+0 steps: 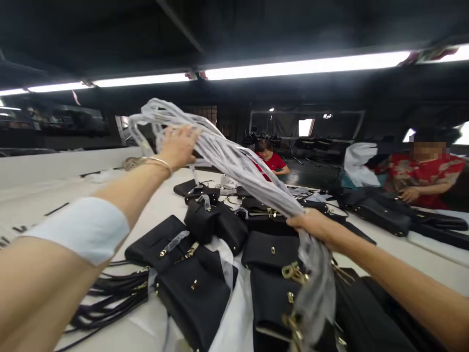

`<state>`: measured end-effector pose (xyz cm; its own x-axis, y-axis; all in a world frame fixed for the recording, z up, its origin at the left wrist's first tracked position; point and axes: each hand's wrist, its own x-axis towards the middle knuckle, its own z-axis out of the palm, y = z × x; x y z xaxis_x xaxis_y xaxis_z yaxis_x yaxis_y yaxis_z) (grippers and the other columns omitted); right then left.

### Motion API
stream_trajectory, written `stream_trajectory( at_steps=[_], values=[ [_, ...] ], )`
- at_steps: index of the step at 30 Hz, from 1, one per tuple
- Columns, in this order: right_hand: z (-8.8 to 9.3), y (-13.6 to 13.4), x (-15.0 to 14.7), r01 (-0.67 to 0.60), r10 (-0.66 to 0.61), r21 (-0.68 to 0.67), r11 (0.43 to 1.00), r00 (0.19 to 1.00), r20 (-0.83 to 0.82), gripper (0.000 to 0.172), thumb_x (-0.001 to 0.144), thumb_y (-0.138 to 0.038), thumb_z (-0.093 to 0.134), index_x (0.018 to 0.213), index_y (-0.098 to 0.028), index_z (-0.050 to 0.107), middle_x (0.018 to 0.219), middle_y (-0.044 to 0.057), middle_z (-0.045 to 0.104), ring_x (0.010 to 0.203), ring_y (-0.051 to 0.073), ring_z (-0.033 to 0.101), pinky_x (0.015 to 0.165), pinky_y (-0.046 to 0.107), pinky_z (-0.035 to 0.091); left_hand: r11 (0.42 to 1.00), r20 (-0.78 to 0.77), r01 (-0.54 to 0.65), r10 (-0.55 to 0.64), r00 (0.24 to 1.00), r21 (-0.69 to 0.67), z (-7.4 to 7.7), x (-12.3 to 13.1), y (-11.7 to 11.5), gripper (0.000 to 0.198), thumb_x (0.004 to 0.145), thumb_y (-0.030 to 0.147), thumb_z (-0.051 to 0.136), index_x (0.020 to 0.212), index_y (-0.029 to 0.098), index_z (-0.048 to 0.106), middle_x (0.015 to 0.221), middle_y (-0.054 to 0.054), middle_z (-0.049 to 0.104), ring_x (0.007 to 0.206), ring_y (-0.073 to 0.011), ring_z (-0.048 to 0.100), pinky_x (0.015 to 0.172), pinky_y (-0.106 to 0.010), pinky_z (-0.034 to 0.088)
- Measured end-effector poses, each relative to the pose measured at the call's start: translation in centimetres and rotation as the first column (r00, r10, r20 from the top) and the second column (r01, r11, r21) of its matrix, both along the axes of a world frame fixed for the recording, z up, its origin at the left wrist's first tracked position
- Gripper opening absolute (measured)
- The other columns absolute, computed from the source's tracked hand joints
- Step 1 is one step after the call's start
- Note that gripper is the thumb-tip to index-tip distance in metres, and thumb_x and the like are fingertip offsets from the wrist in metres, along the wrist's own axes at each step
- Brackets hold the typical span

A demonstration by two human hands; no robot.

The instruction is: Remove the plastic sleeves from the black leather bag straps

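A long bundle of straps wrapped in whitish plastic [245, 168] stretches between my two hands above the table. My left hand [179, 145] holds it near its looped far end, fingers partly hidden by the strands. Closed around the bundle lower down is my right hand [311, 224]. Below that grip the wrapped ends hang blurred, with gold metal clasps [293, 271] beside them. Black handbags with gold locks lie underneath, among them a near bag [194, 293] and a bag by the hanging ends [273, 249].
Black straps [113, 293] lie in a bunch at the left on the white table [142, 325]. More black bags [384, 210] are piled at the right. Across the table are a person in patterned red [421, 176] and a person in a red top [273, 161].
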<state>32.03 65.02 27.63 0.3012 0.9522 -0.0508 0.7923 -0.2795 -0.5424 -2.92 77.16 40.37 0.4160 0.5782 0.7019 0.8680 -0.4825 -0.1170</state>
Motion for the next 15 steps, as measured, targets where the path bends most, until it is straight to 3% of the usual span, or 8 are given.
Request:
stream_trajectory(
  at_steps=[2,4,6,8,9,11,13,15],
  values=[
    [-1.9,4.5,1.0,0.071,-0.067,-0.037,0.997,0.994,0.089,0.021,0.096,-0.033,0.06,0.096,-0.013,0.064,0.083,0.002,0.065,0.068,0.013,0.062,0.063,0.027,0.053,0.992,-0.066,0.105,-0.109,0.992,-0.067,-7.4,4.1,1.8,0.072,0.076,0.006,0.074,0.142,0.009,0.045,0.153,-0.017,0.042,0.146,-0.0306,0.027,0.12,-0.052,0.011],
    [-5.0,7.3,1.8,0.125,-0.112,-0.061,0.99,0.977,0.182,0.021,0.094,-0.033,0.063,0.101,-0.013,0.064,0.094,0.005,0.066,0.081,0.017,0.064,0.074,0.033,0.054,0.968,-0.111,0.199,-0.217,0.97,-0.155,-16.1,6.0,0.8,0.063,0.078,0.01,0.073,0.138,0.02,0.053,0.148,-0.01,0.051,0.142,-0.0258,0.037,0.121,-0.045,0.02],
    [-8.8,8.4,2.3,0.144,-0.121,-0.079,0.987,0.962,0.244,0.024,0.094,-0.032,0.063,0.108,-0.014,0.063,0.104,0.006,0.065,0.091,0.02,0.064,0.083,0.039,0.053,0.948,-0.102,0.227,-0.254,0.962,-0.224,-24.3,4.6,-2.2,0.056,0.08,0.011,0.069,0.134,0.019,0.057,0.141,-0.011,0.058,0.136,-0.0269,0.047,0.117,-0.046,0.031],
    [-12.4,8.6,2.5,0.12,-0.095,-0.083,0.989,0.961,0.259,0.029,0.091,-0.03,0.064,0.116,-0.014,0.061,0.106,0.008,0.066,0.095,0.023,0.063,0.086,0.042,0.051,0.942,-0.048,0.218,-0.237,0.97,-0.254,-30.7,0.5,-6.1,0.047,0.086,0.014,0.061,0.133,0.018,0.058,0.136,-0.013,0.062,0.13,-0.0281,0.053,0.113,-0.048,0.038],
    [-13.9,8.6,2.5,0.101,-0.078,-0.08,0.992,0.964,0.253,0.034,0.088,-0.027,0.066,0.119,-0.014,0.06,0.106,0.009,0.066,0.096,0.024,0.064,0.085,0.041,0.05,0.939,0.076,0.248,-0.237,0.969,-0.236,-33.0,-2.1,-8.2,0.044,0.088,0.016,0.058,0.132,0.021,0.059,0.133,-0.011,0.064,0.127,-0.0277,0.057,0.112,-0.047,0.04],
    [-15.9,8.5,2.7,0.07,-0.055,-0.061,0.996,0.973,0.223,0.048,0.079,-0.022,0.07,0.125,-0.014,0.058,0.103,0.011,0.068,0.097,0.028,0.064,0.08,0.037,0.048,0.943,0.247,0.228,-0.167,0.954,-0.243,-36.1,-7.8,-12.2,0.043,0.089,0.024,0.059,0.131,0.03,0.06,0.128,-0.007,0.068,0.12,-0.0278,0.062,0.11,-0.043,0.042],
    [-16.9,8.3,3.0,0.065,-0.057,-0.042,0.997,0.983,0.175,0.053,0.072,-0.021,0.072,0.122,-0.014,0.06,0.094,0.011,0.07,0.092,0.03,0.066,0.072,0.033,0.046,0.94,0.295,0.163,-0.071,0.953,-0.301,-38.0,-13.2,-15.9,0.048,0.085,0.03,0.062,0.133,0.036,0.059,0.129,-0.006,0.068,0.117,-0.0298,0.064,0.106,-0.043,0.046],
    [-17.1,7.9,3.3,0.073,-0.069,-0.033,0.997,0.992,0.106,0.043,0.067,-0.024,0.074,0.109,-0.015,0.066,0.079,0.008,0.07,0.079,0.028,0.066,0.063,0.031,0.044,0.936,0.34,0.044,0.083,0.937,-0.35,-39.4,-17.4,-19.3,0.042,0.086,0.033,0.06,0.127,0.04,0.063,0.124,-0.004,0.07,0.111,-0.0301,0.066,0.104,-0.045,0.048]
  ],
)
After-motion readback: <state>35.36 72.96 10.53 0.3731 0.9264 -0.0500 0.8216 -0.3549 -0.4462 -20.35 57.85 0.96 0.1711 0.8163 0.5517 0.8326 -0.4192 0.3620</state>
